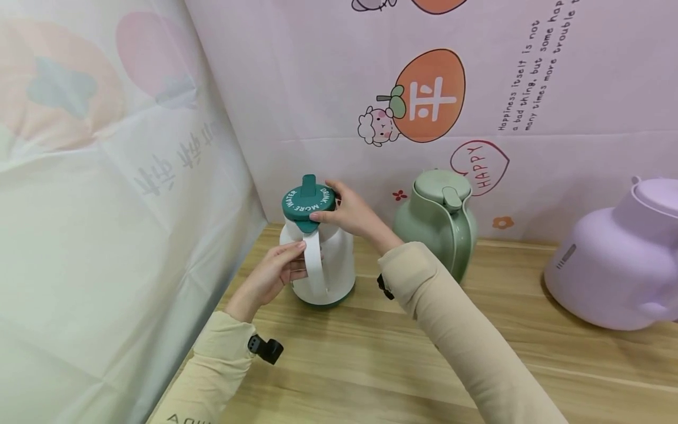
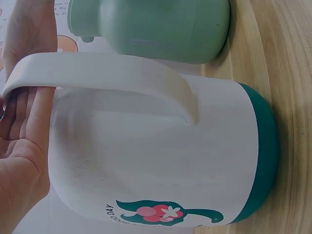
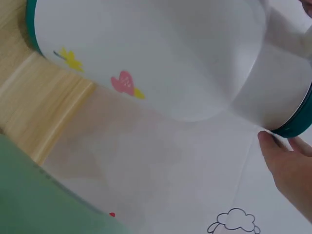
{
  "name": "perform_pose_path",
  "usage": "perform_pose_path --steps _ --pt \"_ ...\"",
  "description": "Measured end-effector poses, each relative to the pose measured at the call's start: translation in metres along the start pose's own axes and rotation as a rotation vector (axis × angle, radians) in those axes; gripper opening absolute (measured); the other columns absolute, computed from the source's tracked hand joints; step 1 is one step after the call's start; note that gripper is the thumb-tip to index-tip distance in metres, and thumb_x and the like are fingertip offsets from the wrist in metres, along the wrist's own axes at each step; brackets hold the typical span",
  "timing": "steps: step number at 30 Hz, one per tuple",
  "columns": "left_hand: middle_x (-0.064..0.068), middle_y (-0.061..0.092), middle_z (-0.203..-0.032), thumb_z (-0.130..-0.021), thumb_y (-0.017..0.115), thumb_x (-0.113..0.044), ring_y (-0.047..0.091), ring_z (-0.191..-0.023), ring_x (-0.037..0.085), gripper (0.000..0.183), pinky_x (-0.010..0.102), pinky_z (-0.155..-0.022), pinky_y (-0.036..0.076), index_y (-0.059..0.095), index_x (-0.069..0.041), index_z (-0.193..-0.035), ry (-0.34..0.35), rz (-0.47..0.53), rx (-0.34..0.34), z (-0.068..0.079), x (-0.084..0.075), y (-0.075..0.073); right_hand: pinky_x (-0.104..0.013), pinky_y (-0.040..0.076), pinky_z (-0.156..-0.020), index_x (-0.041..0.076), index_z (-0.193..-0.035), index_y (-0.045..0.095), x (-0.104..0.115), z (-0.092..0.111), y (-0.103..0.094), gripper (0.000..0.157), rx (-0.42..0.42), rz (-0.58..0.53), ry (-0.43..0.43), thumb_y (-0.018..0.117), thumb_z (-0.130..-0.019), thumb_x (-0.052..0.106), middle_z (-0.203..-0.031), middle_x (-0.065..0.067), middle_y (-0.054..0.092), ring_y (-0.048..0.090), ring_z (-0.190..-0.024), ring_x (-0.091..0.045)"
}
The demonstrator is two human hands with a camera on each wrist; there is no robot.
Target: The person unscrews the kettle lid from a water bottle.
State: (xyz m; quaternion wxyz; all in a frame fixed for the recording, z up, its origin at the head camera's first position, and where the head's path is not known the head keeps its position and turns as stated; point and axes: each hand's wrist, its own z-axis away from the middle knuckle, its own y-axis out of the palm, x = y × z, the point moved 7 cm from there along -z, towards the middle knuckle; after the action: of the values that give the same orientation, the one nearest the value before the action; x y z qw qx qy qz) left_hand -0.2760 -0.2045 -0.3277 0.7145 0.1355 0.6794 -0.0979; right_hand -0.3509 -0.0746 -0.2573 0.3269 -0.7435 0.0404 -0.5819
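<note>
A white jug [image 1: 336, 265] with a teal lid [image 1: 308, 201] and teal base stands on the wooden table [image 1: 371, 353] near the left wall. My left hand [image 1: 272, 274] holds its white handle [image 1: 313, 262]; in the left wrist view the fingers [image 2: 27, 117] pass behind the handle [image 2: 107, 73], against the jug's body [image 2: 146, 161]. My right hand [image 1: 349, 212] grips the lid's rim from the right. The right wrist view shows that hand's fingertips [image 3: 287, 165] at the teal rim [image 3: 300, 127] above the white body [image 3: 170, 58].
A pale green jug [image 1: 439, 221] stands close to the right of the white one, also seen as the green jug [image 2: 156, 24]. A lilac jug [image 1: 620, 259] sits at the far right. Printed cloth backdrops [image 1: 106, 206] close off the left and back.
</note>
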Motion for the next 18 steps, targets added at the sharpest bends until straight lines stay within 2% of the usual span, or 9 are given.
perform_pose_path --steps 3,5,10,14,18 --pt "-0.012 0.07 -0.09 -0.103 0.039 -0.022 0.066 -0.084 0.003 0.025 0.019 -0.079 0.056 0.059 -0.009 -0.109 -0.005 0.001 -0.003 0.0 0.001 0.0 -0.046 0.038 -0.112 0.006 -0.148 0.029 0.0 0.001 0.0 0.081 -0.014 0.042 0.014 0.071 -0.086 0.034 -0.148 -0.018 0.036 0.04 -0.134 -0.032" --pt "-0.012 0.069 -0.09 -0.103 0.04 -0.023 0.066 -0.085 0.003 0.028 0.019 -0.079 0.056 0.059 -0.005 -0.113 -0.002 -0.01 -0.002 0.0 0.001 0.0 -0.048 0.041 -0.109 0.005 -0.147 0.032 0.002 0.004 0.001 0.081 -0.042 0.083 0.026 0.071 -0.084 0.039 -0.143 -0.019 0.038 0.042 -0.129 -0.031" --pt "-0.012 0.069 -0.091 -0.102 0.042 -0.024 0.066 -0.086 0.003 0.033 0.019 -0.08 0.056 0.056 0.001 -0.118 0.018 -0.01 0.015 0.0 0.001 0.001 -0.047 0.043 -0.105 0.005 -0.145 0.036 0.01 0.008 0.008 0.086 -0.12 0.182 0.036 0.073 -0.08 0.048 -0.14 -0.02 0.037 0.039 -0.125 -0.031" --pt "-0.011 0.07 -0.09 -0.103 0.042 -0.024 0.067 -0.085 0.003 0.027 0.019 -0.079 0.056 0.059 -0.005 -0.112 0.032 0.011 0.025 0.001 0.0 0.001 -0.046 0.043 -0.105 0.005 -0.143 0.038 0.013 0.01 0.01 0.085 -0.16 0.211 0.03 0.076 -0.078 0.045 -0.139 -0.02 0.04 0.039 -0.126 -0.032" --pt "-0.011 0.07 -0.089 -0.103 0.04 -0.022 0.067 -0.084 0.003 0.023 0.019 -0.079 0.056 0.061 -0.012 -0.105 0.029 0.013 0.02 0.001 -0.001 0.002 -0.045 0.042 -0.108 0.003 -0.142 0.039 0.012 0.008 0.005 0.08 -0.15 0.145 0.021 0.077 -0.08 0.036 -0.14 -0.018 0.045 0.044 -0.127 -0.031"
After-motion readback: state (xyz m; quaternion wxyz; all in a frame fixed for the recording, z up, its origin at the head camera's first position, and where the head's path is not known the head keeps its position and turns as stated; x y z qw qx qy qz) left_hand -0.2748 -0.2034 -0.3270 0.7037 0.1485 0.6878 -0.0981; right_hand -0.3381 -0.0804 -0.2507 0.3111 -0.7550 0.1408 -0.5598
